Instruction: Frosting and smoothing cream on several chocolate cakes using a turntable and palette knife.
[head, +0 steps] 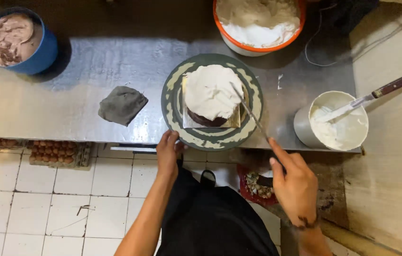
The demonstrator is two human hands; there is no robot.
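Fingers of the right hand (295, 182) grip a spatula (248, 110) over the cake (212, 92); left hand (167, 152) pinches the turntable (172, 106).

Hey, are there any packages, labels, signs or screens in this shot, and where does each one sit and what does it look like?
No labels, signs or screens show.
Egg trays: under the metal table's front edge at left, grey cartons filled with brown eggs.
Blue tub: table's far left corner, round, holding brownish cream.
Orange-rimmed white tub: top centre, round, holding white cream.
White pot: right end, cylindrical, white cream and a spatula inside.
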